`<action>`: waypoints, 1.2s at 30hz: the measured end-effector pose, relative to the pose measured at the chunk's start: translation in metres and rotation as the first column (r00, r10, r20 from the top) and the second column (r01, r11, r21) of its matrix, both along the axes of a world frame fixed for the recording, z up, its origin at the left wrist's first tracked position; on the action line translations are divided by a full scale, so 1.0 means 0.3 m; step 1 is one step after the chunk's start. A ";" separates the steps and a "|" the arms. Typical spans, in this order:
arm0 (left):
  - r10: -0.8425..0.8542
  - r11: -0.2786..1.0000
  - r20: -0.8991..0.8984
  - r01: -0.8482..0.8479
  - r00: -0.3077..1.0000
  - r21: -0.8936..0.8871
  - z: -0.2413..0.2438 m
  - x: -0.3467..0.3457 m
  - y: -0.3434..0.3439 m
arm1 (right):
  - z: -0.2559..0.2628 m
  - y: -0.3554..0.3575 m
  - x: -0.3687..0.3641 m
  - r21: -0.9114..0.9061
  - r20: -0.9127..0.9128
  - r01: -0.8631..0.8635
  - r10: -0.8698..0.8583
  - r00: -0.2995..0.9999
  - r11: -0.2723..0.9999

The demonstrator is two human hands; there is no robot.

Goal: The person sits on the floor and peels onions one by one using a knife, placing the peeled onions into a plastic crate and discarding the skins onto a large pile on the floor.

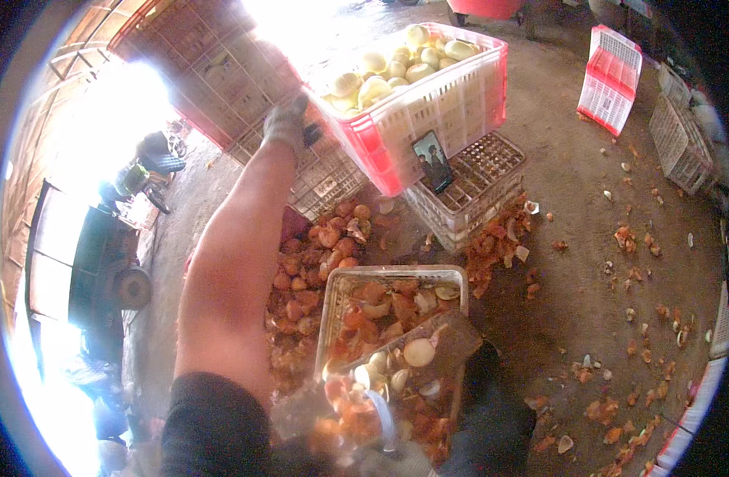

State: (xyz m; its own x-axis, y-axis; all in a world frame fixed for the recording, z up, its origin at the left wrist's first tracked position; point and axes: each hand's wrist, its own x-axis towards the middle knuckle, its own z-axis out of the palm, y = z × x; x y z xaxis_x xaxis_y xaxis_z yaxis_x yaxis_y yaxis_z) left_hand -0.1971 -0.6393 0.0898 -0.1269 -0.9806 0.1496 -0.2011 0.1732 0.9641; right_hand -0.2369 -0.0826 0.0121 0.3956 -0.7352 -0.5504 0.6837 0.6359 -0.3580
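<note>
My left arm stretches forward, and its gloved hand (286, 124) is against the side of a stack of red and white plastic crates (221, 77). Blur and glare hide whether its fingers grip the crate. At the bottom edge my gloved right hand (400, 462) is partly cut off, closed around what looks like a curved knife (383, 414). Below the knife tip sits a plastic crate (394, 272) holding onion skins, trimmings and pale peeled onions (419, 352). A dark board-like piece (442, 334) crosses that crate. Unpeeled onions (329, 238) are heaped left of it.
A red and white crate full of peeled onions (415, 71) stands on an upturned crate (478, 173), with a phone (433, 161) leaning there. Skins (495, 250) litter the dirt floor. More crates (612, 77) stand at right; a motorbike (153, 191) is at left.
</note>
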 end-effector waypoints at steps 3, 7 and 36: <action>-0.063 0.996 0.192 0.073 0.979 -0.045 -0.186 0.064 0.099 | -0.010 -0.023 -0.009 -0.103 -0.003 0.165 -0.166 0.986 0.981; -0.028 0.999 0.160 0.023 0.987 0.038 -0.390 0.444 0.614 | -0.042 0.016 0.016 -0.069 0.136 0.084 -0.074 0.988 0.994; -0.171 0.784 -0.978 0.618 0.119 -0.062 -0.392 0.672 2.067 | -0.302 0.297 0.233 -0.624 -0.772 -0.575 -0.301 0.560 0.529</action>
State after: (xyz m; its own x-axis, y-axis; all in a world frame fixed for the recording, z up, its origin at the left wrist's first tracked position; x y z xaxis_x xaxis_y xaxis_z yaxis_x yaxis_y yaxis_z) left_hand 0.0045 -0.0191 -0.0278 -0.5045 -0.8364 0.2143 0.8325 -0.4053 0.3778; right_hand -0.1671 0.0065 -0.0786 0.3160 -0.9449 0.0853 -0.1966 -0.1532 -0.9684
